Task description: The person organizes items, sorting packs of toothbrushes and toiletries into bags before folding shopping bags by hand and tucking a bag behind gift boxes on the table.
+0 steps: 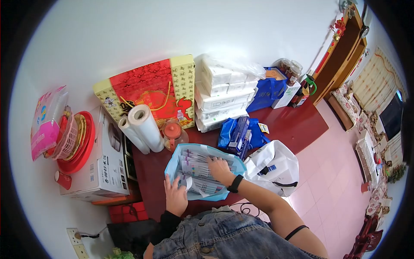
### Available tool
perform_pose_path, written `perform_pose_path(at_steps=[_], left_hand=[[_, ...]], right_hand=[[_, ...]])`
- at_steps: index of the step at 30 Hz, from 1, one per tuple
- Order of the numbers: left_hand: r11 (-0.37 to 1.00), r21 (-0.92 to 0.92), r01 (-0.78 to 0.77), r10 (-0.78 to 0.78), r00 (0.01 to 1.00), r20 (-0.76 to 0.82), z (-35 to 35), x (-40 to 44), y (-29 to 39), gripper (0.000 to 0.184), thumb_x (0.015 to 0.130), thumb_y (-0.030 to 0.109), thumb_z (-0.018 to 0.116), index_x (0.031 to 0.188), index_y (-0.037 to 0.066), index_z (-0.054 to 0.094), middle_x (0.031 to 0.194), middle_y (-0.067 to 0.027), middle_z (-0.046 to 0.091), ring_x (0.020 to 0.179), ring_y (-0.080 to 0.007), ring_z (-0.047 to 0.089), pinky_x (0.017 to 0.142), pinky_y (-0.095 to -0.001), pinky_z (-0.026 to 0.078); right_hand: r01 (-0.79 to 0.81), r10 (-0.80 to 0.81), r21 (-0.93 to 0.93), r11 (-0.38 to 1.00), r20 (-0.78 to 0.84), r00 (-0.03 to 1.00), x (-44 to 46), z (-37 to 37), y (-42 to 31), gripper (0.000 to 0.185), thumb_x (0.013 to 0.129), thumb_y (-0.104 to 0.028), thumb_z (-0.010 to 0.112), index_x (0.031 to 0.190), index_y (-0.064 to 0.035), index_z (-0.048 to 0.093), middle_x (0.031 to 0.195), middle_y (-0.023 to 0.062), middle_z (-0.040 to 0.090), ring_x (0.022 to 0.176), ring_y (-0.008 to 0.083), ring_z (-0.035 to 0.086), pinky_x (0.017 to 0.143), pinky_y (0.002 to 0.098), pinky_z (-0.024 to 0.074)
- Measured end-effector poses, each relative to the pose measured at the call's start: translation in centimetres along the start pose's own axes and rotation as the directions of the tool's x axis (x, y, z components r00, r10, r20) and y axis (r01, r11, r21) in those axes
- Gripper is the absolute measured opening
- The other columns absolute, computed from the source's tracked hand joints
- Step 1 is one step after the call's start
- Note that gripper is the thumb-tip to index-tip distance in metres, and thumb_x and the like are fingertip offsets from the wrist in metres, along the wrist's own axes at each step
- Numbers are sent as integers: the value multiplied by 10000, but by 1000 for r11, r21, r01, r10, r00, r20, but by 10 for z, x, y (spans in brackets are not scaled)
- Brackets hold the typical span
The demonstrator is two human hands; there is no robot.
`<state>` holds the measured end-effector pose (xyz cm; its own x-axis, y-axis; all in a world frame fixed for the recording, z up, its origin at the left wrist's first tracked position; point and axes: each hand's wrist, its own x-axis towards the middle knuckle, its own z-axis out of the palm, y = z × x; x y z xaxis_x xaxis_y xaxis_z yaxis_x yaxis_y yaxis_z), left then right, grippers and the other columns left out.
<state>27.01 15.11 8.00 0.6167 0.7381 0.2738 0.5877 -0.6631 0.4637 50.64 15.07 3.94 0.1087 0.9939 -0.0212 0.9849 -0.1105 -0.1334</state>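
Light-blue and wide-mouthed, a bag [170, 162] sits on the dark red table [299, 125] in the head camera's view, right at the near edge in front of the person. Inside the bag lie many slim packets [195, 166] in clear wrapping, with white, purple and bluish markings, lying side by side in rows.

The right hand [220, 169], with a black wristband [235, 183] behind it, reaches into the bag from its right side. Its fingers are bent down onto the packets; whether they are closed on one cannot be told. The left hand [176, 197] is at the bag's near left rim, fingers spread apart and the tips at the edge; whether thumb and fingers pinch the rim cannot be made out.

Just right of the bag, a white bag [282, 162] slumps close beside it. Behind the bag stand long dark-blue boxes [238, 136], and beyond them a tall stack of white packs [222, 103]. Behind the bag's left corner is a glass jug with an orange lid [172, 129]; farther left stand two white rolls [144, 123], backed by a red and cream gift box [146, 82]. Well left of the bag is a large white carton [103, 162].
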Motion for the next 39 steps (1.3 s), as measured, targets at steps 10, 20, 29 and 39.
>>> perform_pose_path(at_steps=[10, 20, 29, 39], left_hand=[[921, -360, 149, -159, 987, 1, -7, 0, -11, 99, 804, 87, 543, 887, 57, 589, 781, -75, 651, 1070, -347, 505, 963, -559, 295], [786, -600, 149, -259, 961, -101, -47, 4, -7, 92, 806, 60, 573, 845, 48, 656, 600, -34, 615, 651, -173, 599, 935, -421, 373], [790, -609, -66, -38, 987, -156, -50, 42, 28, 147, 817, -59, 523, 917, -33, 627, 1133, -136, 534, 768, -194, 635, 635, -271, 481], [750, -662, 6, -230, 940, -251, -98, 50, 50, 145, 858, -10, 450, 860, -48, 590, 1262, -131, 459, 686, -139, 578, 600, -248, 453]], right_hand=[[188, -79, -578, 794, 209, 975, -4, -88, 20, 148, 744, -205, 591, 829, -108, 663, 896, 70, 619, 962, 264, 493, 914, 390, 314], [91, -64, 673, 734, -65, 996, 22, -107, 17, 120, 812, -140, 576, 802, -33, 628, 701, 112, 621, 650, 195, 614, 593, 338, 471], [304, -345, 819, 487, -139, 928, -7, -111, -56, 154, 828, -163, 588, 865, -15, 609, 714, 128, 616, 632, 221, 608, 594, 331, 461], [347, -316, 922, 174, -281, 906, 18, -192, -93, 97, 837, -82, 569, 867, 9, 560, 670, 115, 591, 550, 180, 613, 552, 300, 465]])
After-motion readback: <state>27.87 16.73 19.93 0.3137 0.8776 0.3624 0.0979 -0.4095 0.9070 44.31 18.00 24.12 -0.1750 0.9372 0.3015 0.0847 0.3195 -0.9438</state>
